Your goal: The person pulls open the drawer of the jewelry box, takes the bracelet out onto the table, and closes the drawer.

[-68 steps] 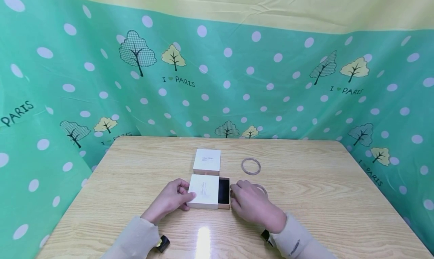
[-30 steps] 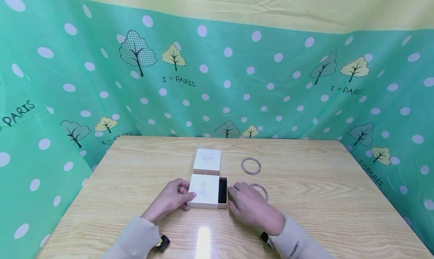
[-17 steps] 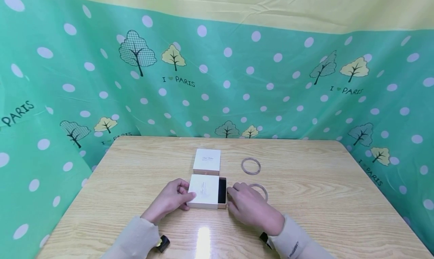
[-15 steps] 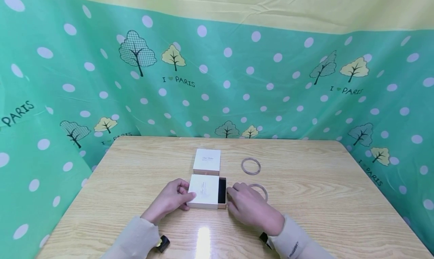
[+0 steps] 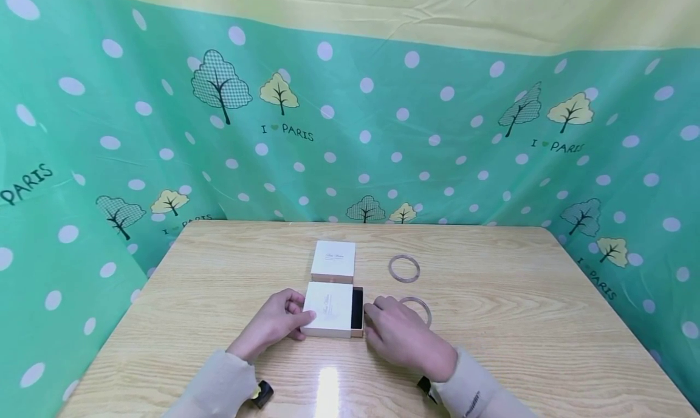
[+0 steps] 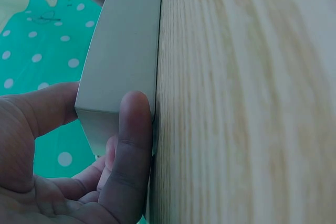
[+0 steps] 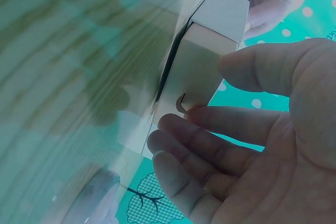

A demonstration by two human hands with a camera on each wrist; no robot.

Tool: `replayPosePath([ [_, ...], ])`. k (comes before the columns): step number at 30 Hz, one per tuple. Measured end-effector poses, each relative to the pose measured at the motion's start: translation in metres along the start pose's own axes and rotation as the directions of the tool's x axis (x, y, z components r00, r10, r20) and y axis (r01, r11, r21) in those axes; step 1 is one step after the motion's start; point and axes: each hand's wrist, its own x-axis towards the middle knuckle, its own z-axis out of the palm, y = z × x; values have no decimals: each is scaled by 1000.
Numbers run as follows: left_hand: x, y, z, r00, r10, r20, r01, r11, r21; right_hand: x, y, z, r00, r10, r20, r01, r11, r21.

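Note:
A white box sleeve (image 5: 330, 305) with printed script lies flat on the table, its drawer (image 5: 357, 308) partly out to the right and showing a black interior. My left hand (image 5: 275, 316) grips the sleeve's left end, thumb on the top edge and fingers against the side, also visible in the left wrist view. Against the drawer's outer end rest the fingertips of my right hand (image 5: 404, 334). In the right wrist view, a small ribbon tab (image 7: 181, 103) sticks out of the drawer's face beside the index fingertip, with the fingers loosely bent and the thumb apart from them.
Directly behind stands a second white box (image 5: 333, 259), its drawer in. A translucent bangle (image 5: 404, 280) lies to the right of it. Another bangle (image 5: 429, 313) lies behind my right hand, partly hidden. A green dotted curtain (image 5: 350, 120) hangs behind the wooden table (image 5: 508, 333).
The drawer has slid left, further into the sleeve, leaving a narrower black strip. My right hand has moved left with it, uncovering more of the nearer bangle. My left hand stays put.

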Motion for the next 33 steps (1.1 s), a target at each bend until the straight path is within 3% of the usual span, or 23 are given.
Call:
replayPosePath([
  [33,1,-1,0,1000,-4,-1,4,1000,-14,-1,-5,-2,999,-33,9,33,999,12],
])
